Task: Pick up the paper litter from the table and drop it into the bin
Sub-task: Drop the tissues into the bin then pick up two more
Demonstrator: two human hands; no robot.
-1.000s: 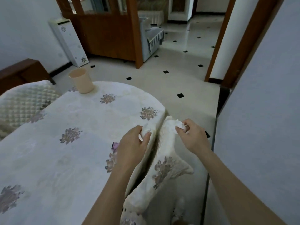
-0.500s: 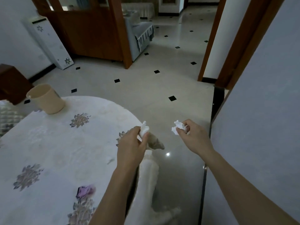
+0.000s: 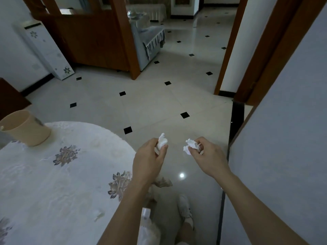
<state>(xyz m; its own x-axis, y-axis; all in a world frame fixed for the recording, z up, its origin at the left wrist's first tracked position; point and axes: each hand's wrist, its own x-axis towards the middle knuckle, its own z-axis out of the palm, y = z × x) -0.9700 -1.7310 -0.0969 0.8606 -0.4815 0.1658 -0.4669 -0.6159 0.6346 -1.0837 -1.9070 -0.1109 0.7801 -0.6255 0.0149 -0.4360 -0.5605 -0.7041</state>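
Observation:
My left hand (image 3: 150,158) is closed around a crumpled white paper wad (image 3: 161,142) that sticks out above the fingers. My right hand (image 3: 208,156) grips a second crumpled paper wad (image 3: 190,145). Both hands hover over the floor, just past the table's right edge. The table (image 3: 53,183) has a white cloth with grey flower prints. A small beige bin (image 3: 23,129) stands on the table at the far left, partly cut off by the frame edge.
A grey wall (image 3: 283,156) runs close on the right. Pale floor tiles (image 3: 159,103) with black diamonds stretch ahead. A wooden partition (image 3: 92,41), a white cabinet (image 3: 47,52) and a grey sofa (image 3: 148,41) stand at the back. My shoe (image 3: 184,209) shows below.
Both hands lifted off the tablecloth edge with their paper wads and now hang over the floor. The view shifted right, so the table and bin slid left.

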